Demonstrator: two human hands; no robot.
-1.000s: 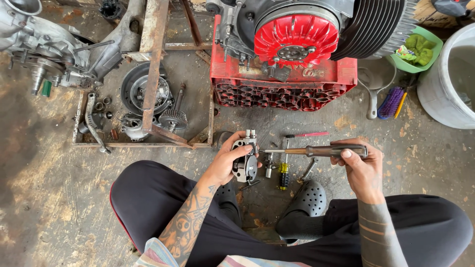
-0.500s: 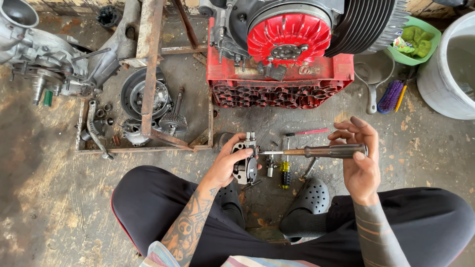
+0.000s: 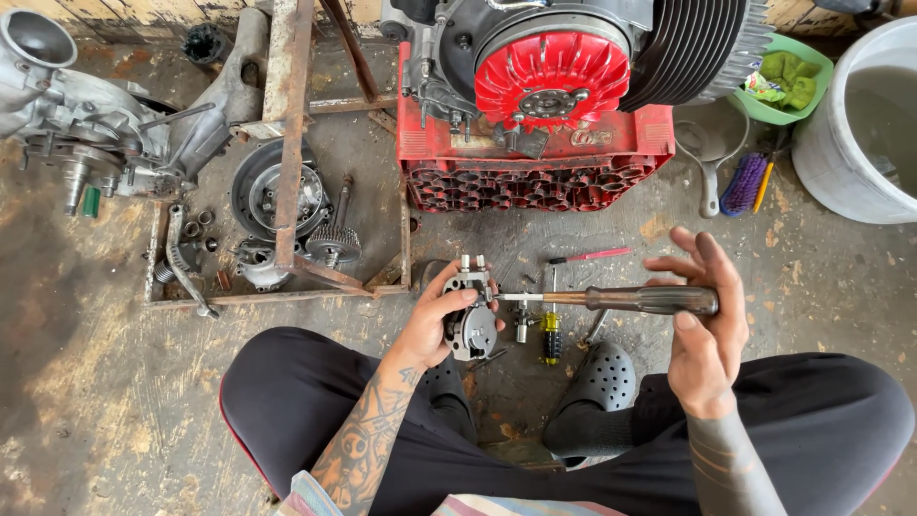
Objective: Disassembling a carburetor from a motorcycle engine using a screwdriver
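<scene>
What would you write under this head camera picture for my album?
Left hand holds a small metal engine part while right hand drives a long screwdriver into it.

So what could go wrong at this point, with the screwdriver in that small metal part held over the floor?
1. The left hand alone holds the small metal part in mid-air; sideways force from the screwdriver could slip the tip toward its fingers.
2. The right hand has fingers spread, gripping the handle loosely, so the tool might twist out.
3. Anything falling out could get lost among the small tools on the dirty floor.
</scene>
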